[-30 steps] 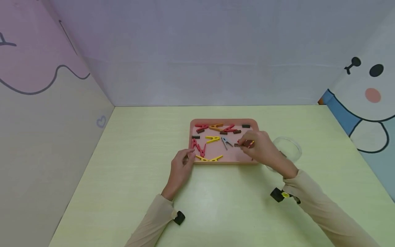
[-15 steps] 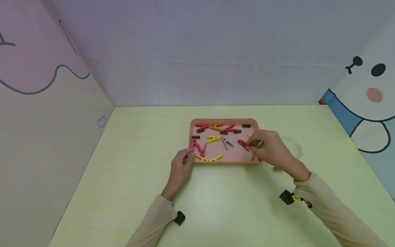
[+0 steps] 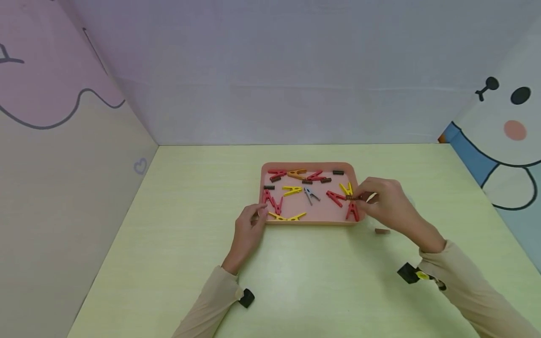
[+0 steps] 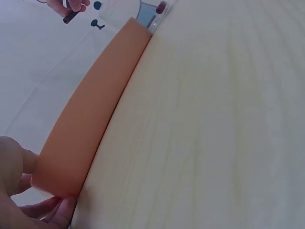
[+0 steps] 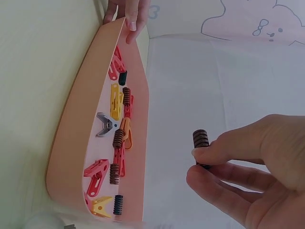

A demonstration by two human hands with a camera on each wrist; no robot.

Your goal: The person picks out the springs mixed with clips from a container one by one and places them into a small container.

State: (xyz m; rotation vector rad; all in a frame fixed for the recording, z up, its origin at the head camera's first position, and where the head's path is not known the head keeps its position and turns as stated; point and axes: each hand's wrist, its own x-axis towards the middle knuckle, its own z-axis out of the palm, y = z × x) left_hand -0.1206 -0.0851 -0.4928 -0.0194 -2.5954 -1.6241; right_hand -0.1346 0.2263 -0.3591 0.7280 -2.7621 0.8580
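Observation:
My right hand (image 3: 386, 206) pinches a dark brown coil spring (image 5: 200, 138) between thumb and fingertips, held above the right end of a shallow pink tray (image 3: 313, 223). My left hand (image 3: 247, 234) grips the tray's near left corner, thumb and fingers around its wall (image 4: 90, 109). Plastic clothes pegs lie spread inside: red pegs (image 3: 335, 197), yellow pegs (image 3: 291, 190), an orange peg (image 3: 297, 173) and a grey peg (image 5: 106, 125). Several loose coil springs (image 5: 114, 174) rest among them, mostly toward the far side.
A clear round dish (image 4: 157, 19) stands on the table just right of the tray, largely hidden behind my right hand in the head view. A brown piece (image 3: 382, 231) shows at its near edge. Walls with cartoon drawings (image 3: 515, 131) enclose the pale table (image 3: 203, 188).
My right hand has moved right with the spring, from over the tray's inside to its right edge, uncovering red and yellow pegs. My left hand has stayed at the corner.

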